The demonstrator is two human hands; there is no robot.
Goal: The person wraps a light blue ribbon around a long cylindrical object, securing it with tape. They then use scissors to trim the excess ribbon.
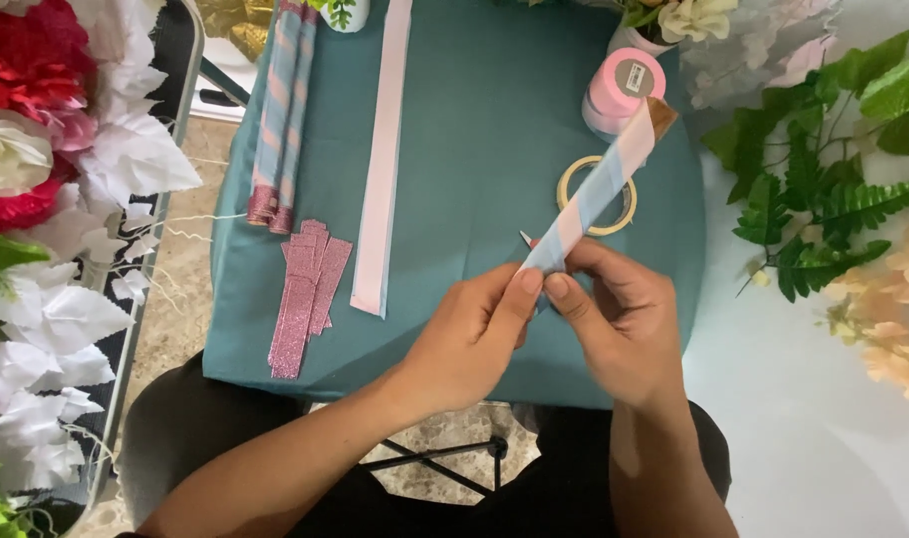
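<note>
A stick wrapped in pink and blue ribbon (599, 184) slants up to the right, its far end brown and bare. My left hand (469, 334) and my right hand (619, 319) both pinch its near end above the teal cloth (474, 120), fingertips touching. A small scissor tip shows just left of the stick's near end, mostly hidden by my hands. A ring of tape (574, 179) lies under the stick.
A pink ribbon spool (624, 90) stands at the back right. A long pink ribbon strip (385, 169), two wrapped sticks (283, 110) and several pink glitter strips (305, 294) lie on the left. Artificial flowers (46, 149) and green leaves (833, 189) flank the small table.
</note>
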